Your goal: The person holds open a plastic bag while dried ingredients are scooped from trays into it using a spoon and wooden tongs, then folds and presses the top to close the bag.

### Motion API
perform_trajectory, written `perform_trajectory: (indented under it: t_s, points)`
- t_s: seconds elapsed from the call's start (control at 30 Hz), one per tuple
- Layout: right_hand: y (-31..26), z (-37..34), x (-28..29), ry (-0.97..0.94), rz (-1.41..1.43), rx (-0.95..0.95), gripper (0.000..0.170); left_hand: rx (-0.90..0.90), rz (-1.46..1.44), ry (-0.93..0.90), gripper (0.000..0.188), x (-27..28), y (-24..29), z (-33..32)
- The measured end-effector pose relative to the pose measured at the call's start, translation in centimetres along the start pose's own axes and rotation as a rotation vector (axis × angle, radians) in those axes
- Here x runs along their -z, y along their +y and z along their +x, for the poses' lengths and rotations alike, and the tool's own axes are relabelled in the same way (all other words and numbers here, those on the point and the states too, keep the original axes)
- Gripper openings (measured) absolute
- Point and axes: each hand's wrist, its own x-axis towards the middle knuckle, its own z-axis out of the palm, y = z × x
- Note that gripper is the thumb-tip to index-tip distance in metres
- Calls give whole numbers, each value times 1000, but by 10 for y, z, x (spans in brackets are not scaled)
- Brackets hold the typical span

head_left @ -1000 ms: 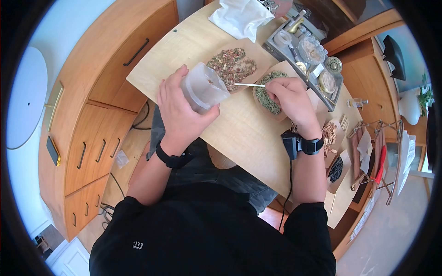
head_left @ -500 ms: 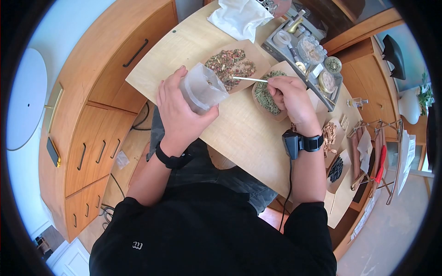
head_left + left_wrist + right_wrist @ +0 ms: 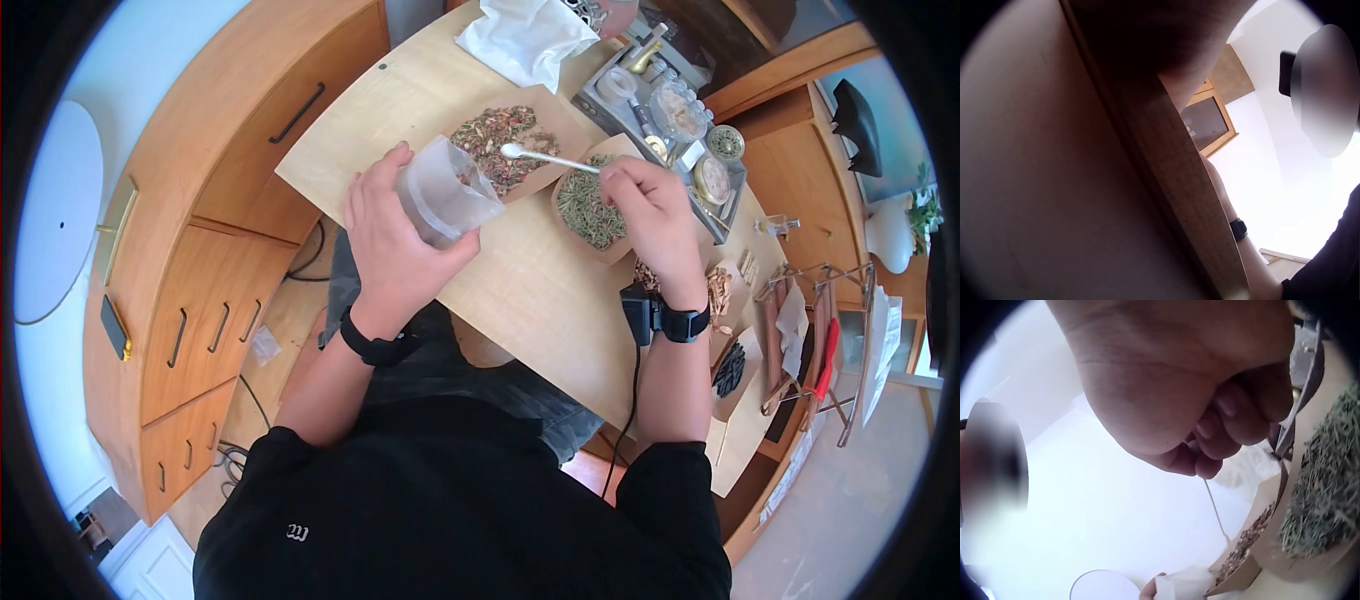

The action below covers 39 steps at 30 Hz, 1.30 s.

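In the head view my left hand (image 3: 385,220) grips a translucent pouch (image 3: 430,195) from its near side, thumb and fingers spread around it; its mouth tilts to the right. Between the thumb and curled fingers of my right hand (image 3: 655,215) is a thin white spoon (image 3: 555,158). Its small bowl hovers over a paper tray of reddish-green dried herb mix (image 3: 495,135), right of the pouch. Below the right hand lies a paper tray of green dried herb (image 3: 590,205). The right wrist view shows the spoon's handle (image 3: 1214,506) leaving the fingertips; the left wrist view hides the pouch.
A grey tray (image 3: 725,228) with jars and small tools stands at the back right. A white bag (image 3: 520,45) lies at the far edge. Paper trays with wood-like pieces (image 3: 718,290) and dark sticks (image 3: 730,368) sit beyond the right forearm. A cable (image 3: 632,410) hangs from the right wrist.
My right hand has moved slightly to the right, and the spoon's tip has come up from the lower edge of the herb mix. The left hand and pouch stay nearly still.
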Motion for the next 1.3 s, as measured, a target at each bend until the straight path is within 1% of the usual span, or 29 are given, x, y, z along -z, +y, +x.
perform_trajectory:
  t_s: [0.07, 0.1, 0.13, 0.17, 0.2, 0.27, 0.3, 0.37, 0.4, 0.47, 0.5, 0.57, 0.6, 0.67, 0.7, 0.77, 0.87, 0.93, 1.0, 1.07, 1.1, 1.17, 1.2, 1.23, 1.27, 1.3]
  points:
    - [0, 1, 11, 75, -143, -78, 33, -3, 7, 5, 109, -1, 0, 0]
    - [1, 2, 12, 73, -143, -77, 33, 12, -7, 10, 105, -2, 0, -1]
    - [4, 3, 12, 66, -215, -93, 33, 26, -21, 14, 102, -2, -1, -1]
    - [7, 4, 12, 59, -287, -109, 33, 26, -21, 14, 102, -2, -1, -1]
    - [12, 5, 10, 60, -287, -111, 33, 9, -3, 10, 105, -1, 0, 0]
    - [20, 6, 6, -59, -39, -191, 35, -10, 12, 2, 108, 0, 1, 0]
    - [21, 6, 3, -58, -38, -192, 35, -5, 10, 2, 108, 0, 1, 0]
    - [17, 8, -6, -168, 94, -283, 36, -2, 9, 1, 108, 0, 1, 0]
    - [13, 8, -9, -167, 95, -285, 36, 0, 9, -2, 108, 0, 2, 0]
    - [3, 6, -13, -184, 219, -415, 36, 0, 8, -6, 109, 0, 2, 0]
    - [4, 6, -13, -183, 220, -416, 36, -3, 11, -2, 109, -1, 1, 0]
    - [4, 7, -12, -192, 362, -486, 36, -6, 14, 2, 109, -1, 1, 0]
    - [6, 7, -11, -192, 362, -486, 36, -3, 13, 1, 109, -1, 1, 0]
    - [10, 8, -10, -185, 469, -488, 35, 0, 12, 1, 109, -1, 1, 0]
    - [12, 8, -8, -185, 469, -488, 35, 0, 10, 0, 109, -1, 1, 0]
    - [15, 8, -4, -193, 558, -488, 35, 1, 7, 1, 109, -1, 1, 0]
    - [5, 7, 3, -187, 576, -493, 34, -3, 11, 3, 109, 0, 0, 0]
    - [-8, 4, 2, -198, 533, -468, 34, 15, -16, 16, 101, -2, -1, 0]
    - [-13, 1, -2, -205, 493, -444, 34, 16, -16, 15, 101, -2, 0, 0]
    - [-13, -1, -6, -228, 195, -239, 34, 12, -17, 8, 101, -1, -1, 0]
    - [-11, -1, -4, -225, 196, -241, 34, 8, -15, 13, 101, -2, -1, -1]
    - [-1, 3, 5, -83, 172, -219, 35, 4, -14, 19, 101, -2, 0, -1]
    - [4, 3, 7, -82, 171, -218, 35, -6, -2, 17, 104, -1, 1, -1]
    - [10, 3, 7, -59, 85, -229, 35, -17, 10, 15, 107, -1, 1, 0]
    - [11, 3, 7, -35, 0, -240, 35, -19, 10, 16, 107, 0, 1, 0]
    - [11, 4, 7, -33, 1, -240, 35, -14, 10, 13, 108, -1, 0, 0]
